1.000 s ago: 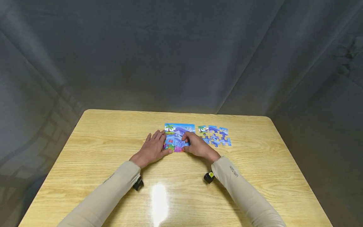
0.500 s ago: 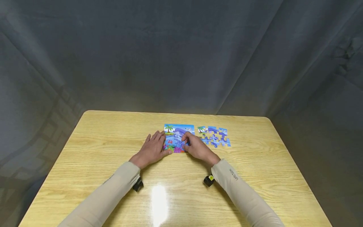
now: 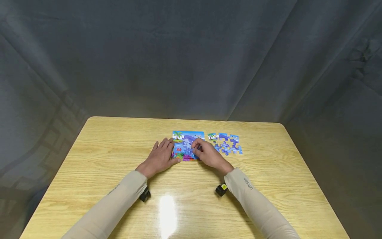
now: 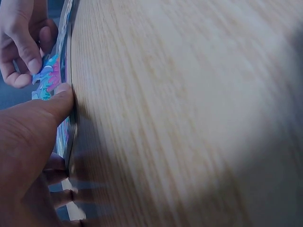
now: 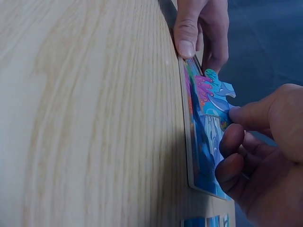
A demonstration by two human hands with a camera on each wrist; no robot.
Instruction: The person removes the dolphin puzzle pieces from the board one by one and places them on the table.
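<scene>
My right hand [image 3: 210, 155] pinches a jigsaw piece [image 5: 215, 97] between thumb and fingers. Pink coral and part of a dolphin are printed on it. In the right wrist view the piece is tilted and raised off the puzzle board [image 5: 195, 165] beneath it. My left hand [image 3: 161, 156] lies with fingers spread along the left side of that board, thumb at its near left corner. Its dolphin, palm tree and crab picture shows in the head view, partly covered by the right hand.
Right of the board lie several joined or closely placed jigsaw pieces [image 3: 225, 146] with a palm tree and dolphin. Everything lies near the far edge of the wooden table [image 3: 119, 132]. A grey curtain [image 3: 191, 66] hangs behind it.
The thumb and fingers of my right hand have come closer together, and the piece has risen from the lower part of the board. My left hand has stayed in place.
</scene>
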